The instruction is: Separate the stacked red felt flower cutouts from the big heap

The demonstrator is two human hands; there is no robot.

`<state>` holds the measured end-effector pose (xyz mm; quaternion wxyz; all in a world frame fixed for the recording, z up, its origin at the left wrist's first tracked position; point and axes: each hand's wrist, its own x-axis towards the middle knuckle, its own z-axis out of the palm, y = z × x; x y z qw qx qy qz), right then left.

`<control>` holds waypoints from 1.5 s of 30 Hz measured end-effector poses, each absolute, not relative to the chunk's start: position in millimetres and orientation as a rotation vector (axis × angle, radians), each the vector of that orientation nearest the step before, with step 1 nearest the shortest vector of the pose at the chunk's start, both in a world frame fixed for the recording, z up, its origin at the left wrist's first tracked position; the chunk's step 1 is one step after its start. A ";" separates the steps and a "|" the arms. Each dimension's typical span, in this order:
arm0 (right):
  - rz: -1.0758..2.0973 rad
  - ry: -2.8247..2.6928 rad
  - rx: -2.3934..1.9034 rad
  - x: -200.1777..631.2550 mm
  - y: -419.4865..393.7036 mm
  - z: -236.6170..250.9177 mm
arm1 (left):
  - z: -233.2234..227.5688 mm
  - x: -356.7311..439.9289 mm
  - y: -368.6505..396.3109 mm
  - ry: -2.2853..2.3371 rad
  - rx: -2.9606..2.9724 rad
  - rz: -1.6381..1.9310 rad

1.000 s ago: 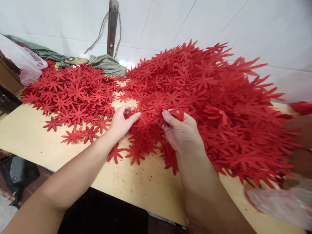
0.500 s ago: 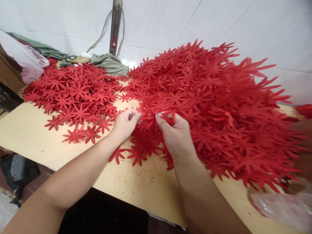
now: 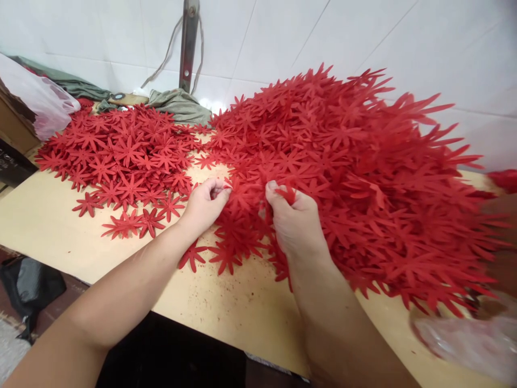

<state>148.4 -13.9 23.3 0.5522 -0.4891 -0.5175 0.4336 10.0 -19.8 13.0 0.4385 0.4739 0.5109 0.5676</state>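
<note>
At the upper left of the frame, a whitish, half-transparent plastic bag (image 3: 48, 105) lies beside a brown cardboard box (image 3: 18, 121). Next to the bag, a lower heap of red, star-like flower pieces (image 3: 121, 148), thin and probably of cloth, covers the left part of the pale wooden table (image 3: 68, 231). Near the centre is the bare left hand (image 3: 208, 200), palm turned to the right; its thumb and forefinger tips are together or almost so, and because of the blur I cannot tell if a petal is between them. To the right of these tips, in the gap between the two hands, lie overlapping red flower pieces (image 3: 242, 200); the left hand is the nearer to them, and their petals spread all round, without one clear long axis. Then comes the bare right hand (image 3: 297, 215), its thumb pointing to the upper left and clamped with the bent forefinger on a folded red petal piece (image 3: 288, 194). Behind and to the right rises the larger heap of red flower pieces (image 3: 363, 156), reaching towards a clear, crumpled plastic bag (image 3: 468, 337) at the lower right.
</note>
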 end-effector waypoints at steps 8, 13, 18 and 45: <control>1.093 -1.232 -1.033 147.2 -9.8 17.8 | -1.8 6.9 -14.6 1.354 1.338 1.462; 1.151 -1.262 -1.011 141.1 -16.3 21.9 | 5.2 2.4 -20.2 1.415 1.601 1.564; 1.215 -1.270 -0.985 138.0 -18.7 21.8 | 19.9 5.3 -30.5 1.112 1.433 1.311; 0.378 -1.629 -1.234 149.3 -9.8 13.1 | 21.9 2.6 -17.4 1.173 0.988 1.542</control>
